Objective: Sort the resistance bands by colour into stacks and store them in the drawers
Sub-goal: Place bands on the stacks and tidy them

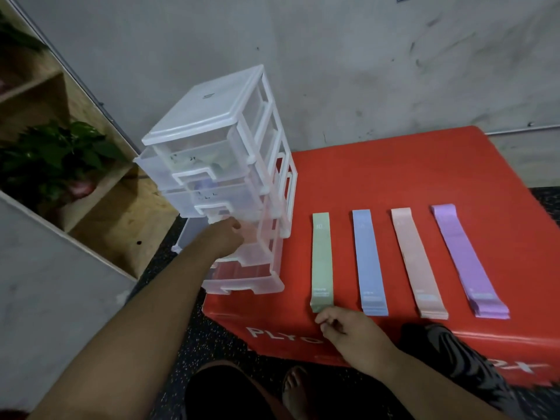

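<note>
On glossy red box, flat band stacks beside translucent drawers.

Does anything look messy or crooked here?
The purple stack is fanned at its near end, its bands not squarely atop each other, unlike the green stack. The plastic drawer tower stands at the red plyo box's left edge, several drawers pulled out past it.

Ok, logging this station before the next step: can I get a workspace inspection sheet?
Surface: red plyo box.
Job's things: green stack, blue stack, pink stack, purple stack side by side; clear drawer unit at box's left edge.
Clutter: nothing seen.
Hands: left hand at the unit's front, grip hidden; right hand at green stack's near end, pinch unclear.
Cables: nothing seen.
Surroundings: grey wall, wooden shelf, plant, speckled floor.
</note>
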